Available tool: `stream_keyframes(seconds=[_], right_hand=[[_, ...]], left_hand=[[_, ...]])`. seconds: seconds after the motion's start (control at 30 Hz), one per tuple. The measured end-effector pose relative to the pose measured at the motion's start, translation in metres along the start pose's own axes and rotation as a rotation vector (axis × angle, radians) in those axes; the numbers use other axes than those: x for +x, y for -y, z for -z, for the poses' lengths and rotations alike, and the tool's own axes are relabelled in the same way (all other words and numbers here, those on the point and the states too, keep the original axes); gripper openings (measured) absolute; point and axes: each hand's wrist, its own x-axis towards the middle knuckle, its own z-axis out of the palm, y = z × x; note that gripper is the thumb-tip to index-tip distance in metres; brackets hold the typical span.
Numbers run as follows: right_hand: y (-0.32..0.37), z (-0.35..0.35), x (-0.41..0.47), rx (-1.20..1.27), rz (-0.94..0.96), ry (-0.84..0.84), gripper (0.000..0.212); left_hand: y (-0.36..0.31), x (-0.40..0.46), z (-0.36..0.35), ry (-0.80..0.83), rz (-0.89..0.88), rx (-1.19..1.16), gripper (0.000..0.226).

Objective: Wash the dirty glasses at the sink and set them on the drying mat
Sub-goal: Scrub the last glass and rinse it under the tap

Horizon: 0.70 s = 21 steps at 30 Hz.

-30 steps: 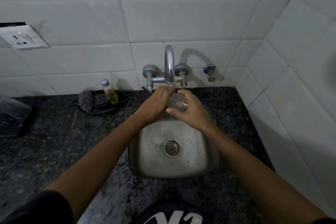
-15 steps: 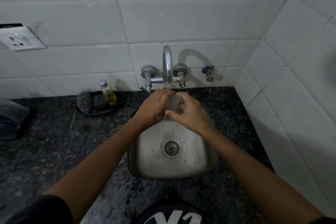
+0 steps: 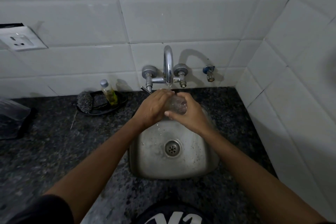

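Observation:
A clear glass (image 3: 176,106) lies tilted between both hands over the back of the steel sink (image 3: 196,162). My right hand (image 3: 189,114) wraps its base and side. My left hand (image 3: 154,107) covers its upper end, fingers curled against it. A thin stream of water falls from the chrome tap (image 3: 168,65) onto my left fingers and the glass. Much of the glass is hidden by the hands.
A black dish (image 3: 101,107) behind the sink's left holds a steel scrubber (image 3: 84,100) and a small bottle of yellow liquid (image 3: 109,92). A dark mat with clear items (image 3: 12,116) sits at far left. White tiled walls close the back and right.
Both hands stay on the glass under the tap. The glass has been turned slightly and water now runs visibly from the spout.

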Motion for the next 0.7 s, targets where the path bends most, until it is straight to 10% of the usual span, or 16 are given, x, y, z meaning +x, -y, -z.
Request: stream_keyframes(seconds=[0.1,0.27,0.43,0.57,0.7], right_hand=[[0.003,0.003,0.003,0.197,-0.191,0.088,0.069],[-0.003,0.002,0.0,-0.169,0.183,-0.045,0.071],[-0.001,0.004,0.008,0.088,-0.103,0.066,0.064],[-0.001,0.003,0.004,-0.125,0.199,-0.039,0.066],[0.008,0.002,0.01,0.138,-0.088,0.045,0.069]], left_hand=[[0.001,-0.002,-0.004,-0.006,-0.012,-0.018,0.044],[0.001,0.001,-0.003,-0.004,-0.006,-0.019,0.05],[0.005,0.003,-0.002,0.037,0.001,-0.03,0.044],[0.004,0.002,-0.002,0.035,0.064,-0.061,0.05],[0.007,0.008,-0.002,0.021,0.014,-0.027,0.039]])
